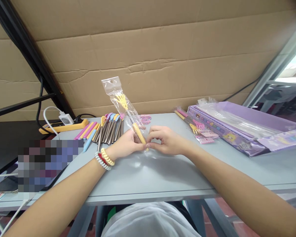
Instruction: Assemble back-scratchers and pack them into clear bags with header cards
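While hands (128,142) (164,140) hold the backscratcher (138,132), tabletop (140,179) spreads below.

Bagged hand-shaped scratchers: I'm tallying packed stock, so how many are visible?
3: a yellow scratcher in the left hand; a second yellow and a pink one beside the purple box. More may be hidden.

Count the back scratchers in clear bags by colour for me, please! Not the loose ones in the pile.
Yellow: 2 (one back scratcher held up in the left hand, another yellow one beside the purple box)
Pink: 1 (the pink one, next to that second yellow one)
Total: 3
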A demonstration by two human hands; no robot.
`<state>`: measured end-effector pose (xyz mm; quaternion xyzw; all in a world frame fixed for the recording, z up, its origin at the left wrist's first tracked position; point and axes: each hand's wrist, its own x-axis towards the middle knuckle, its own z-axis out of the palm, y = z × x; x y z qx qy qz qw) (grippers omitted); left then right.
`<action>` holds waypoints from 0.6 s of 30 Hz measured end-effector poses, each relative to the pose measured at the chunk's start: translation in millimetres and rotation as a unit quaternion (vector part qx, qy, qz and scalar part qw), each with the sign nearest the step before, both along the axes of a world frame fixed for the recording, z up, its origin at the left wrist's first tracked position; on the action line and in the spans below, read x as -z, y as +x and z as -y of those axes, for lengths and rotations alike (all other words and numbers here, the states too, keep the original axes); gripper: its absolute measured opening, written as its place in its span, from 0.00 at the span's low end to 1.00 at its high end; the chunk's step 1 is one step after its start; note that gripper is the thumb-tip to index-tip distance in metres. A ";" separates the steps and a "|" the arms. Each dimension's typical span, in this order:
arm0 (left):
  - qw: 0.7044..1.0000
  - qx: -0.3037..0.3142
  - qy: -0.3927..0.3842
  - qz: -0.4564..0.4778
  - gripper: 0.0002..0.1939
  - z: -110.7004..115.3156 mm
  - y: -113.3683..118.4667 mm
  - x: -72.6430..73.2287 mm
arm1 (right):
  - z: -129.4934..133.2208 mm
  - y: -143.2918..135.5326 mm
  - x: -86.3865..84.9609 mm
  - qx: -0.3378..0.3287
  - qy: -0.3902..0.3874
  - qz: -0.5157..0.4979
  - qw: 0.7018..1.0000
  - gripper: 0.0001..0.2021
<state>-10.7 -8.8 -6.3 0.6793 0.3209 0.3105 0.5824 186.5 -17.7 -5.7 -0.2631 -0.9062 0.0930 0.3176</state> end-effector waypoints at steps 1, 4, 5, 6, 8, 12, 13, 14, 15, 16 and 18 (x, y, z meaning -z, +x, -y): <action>1.000 0.003 -0.002 0.000 0.36 0.5 0.3 -0.3 | -0.6 -0.2 0.7 0.005 -0.001 0.001 1.000 0.05; 1.000 0.006 0.000 -0.008 0.36 1.7 1.2 -0.5 | -2.2 -1.2 2.4 0.015 -0.005 0.010 1.000 0.06; 1.000 0.008 0.000 -0.010 0.36 1.9 1.3 -0.4 | -2.6 -1.5 2.7 0.016 -0.008 0.014 1.000 0.06; 1.000 0.009 0.000 -0.012 0.36 2.0 1.4 -0.3 | -2.9 -1.7 2.9 0.019 -0.011 0.018 1.000 0.07; 1.000 0.009 -0.001 -0.017 0.36 1.7 1.2 -0.1 | -3.0 -1.4 2.4 0.025 -0.023 0.027 0.999 0.06; 0.999 -0.016 0.021 -0.028 0.35 -0.3 0.0 0.9 | -2.2 1.0 0.3 0.017 -0.048 0.042 0.998 0.07; 0.999 -0.021 0.024 -0.028 0.35 -0.9 -0.4 1.5 | -2.1 1.6 0.0 0.014 -0.052 0.045 0.998 0.08; 0.999 -0.022 0.024 -0.028 0.34 -1.6 -0.8 2.1 | -2.1 2.1 0.0 0.013 -0.055 0.047 0.997 0.07; 0.999 -0.020 0.022 -0.029 0.34 -2.1 -1.1 2.7 | -2.2 2.5 0.3 0.012 -0.056 0.049 0.997 0.06; 0.999 -0.018 0.022 -0.030 0.34 -2.5 -1.2 3.1 | -2.5 2.6 0.8 0.012 -0.057 0.050 0.997 0.05; 0.999 -0.014 0.021 -0.032 0.33 -2.7 -1.3 3.5 | -3.5 2.6 2.2 0.014 -0.054 0.049 0.997 0.04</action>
